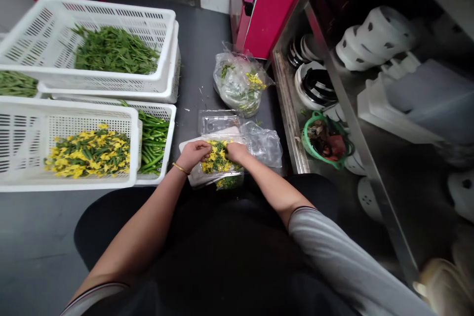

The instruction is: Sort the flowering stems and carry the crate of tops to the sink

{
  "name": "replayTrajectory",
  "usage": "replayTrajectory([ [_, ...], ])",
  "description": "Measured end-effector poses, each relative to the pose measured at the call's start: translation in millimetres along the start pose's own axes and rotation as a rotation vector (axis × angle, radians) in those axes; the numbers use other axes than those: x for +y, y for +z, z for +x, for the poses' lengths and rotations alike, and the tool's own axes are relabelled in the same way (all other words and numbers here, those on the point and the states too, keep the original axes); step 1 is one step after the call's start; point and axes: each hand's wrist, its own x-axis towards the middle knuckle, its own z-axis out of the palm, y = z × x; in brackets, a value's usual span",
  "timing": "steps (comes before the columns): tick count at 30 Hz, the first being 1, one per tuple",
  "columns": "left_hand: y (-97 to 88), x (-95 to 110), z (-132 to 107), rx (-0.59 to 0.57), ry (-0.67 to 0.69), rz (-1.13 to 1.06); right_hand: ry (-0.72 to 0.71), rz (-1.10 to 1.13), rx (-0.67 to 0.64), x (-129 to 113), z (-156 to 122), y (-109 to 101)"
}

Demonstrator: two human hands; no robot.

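Note:
Between my hands is a clear plastic box of yellow-flowered green vegetables. It rests over a white board or tray. At the box's left side, my left hand has thumb and fingertips pinched together; whatever they hold is too small to make out. My right hand reaches into the box from the right, fingers curled down at the flowers and partly hidden by them. The box's clear lid stands open on the far side. More flowers show under the box's near edge.
A clear bag with flower stems lies beyond the box, and crumpled plastic at its right. White crates on the left hold leafy greens, yellow flowers and green peppers. A green basket and metal shelving stand right.

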Motion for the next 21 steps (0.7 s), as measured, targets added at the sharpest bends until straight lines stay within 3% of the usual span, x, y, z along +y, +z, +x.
replayTrajectory([
  [4, 8.2, -5.7, -1.9, -0.046, 0.024, 0.074, 0.014, 0.145, -0.018, 13.5, -9.7, -6.9],
  [8, 21.5, -5.5, -7.6, -0.145, 0.028, 0.034, -0.089, 0.921, -0.06, 16.2, -37.4, -24.8],
  [11, 28.0, 0.1, -11.1, -0.222, 0.035, -0.065, -0.205, 1.221, -0.012, 3.9, -52.6, -31.9],
  [14, 27.3, 4.8, -13.0, -0.186, 0.069, -0.113, -0.282, 1.147, 0.184, -5.0, -65.6, -34.0],
  [18, 25.5, 8.6, -18.1, -0.235, 0.175, -0.044, -0.387, 0.807, 0.498, -5.7, -86.8, -33.0],
  [21, 29.9, 11.9, -25.1, -0.262, 0.421, 0.213, -0.353, 0.799, 0.423, -1.5, -90.4, -29.3],
])
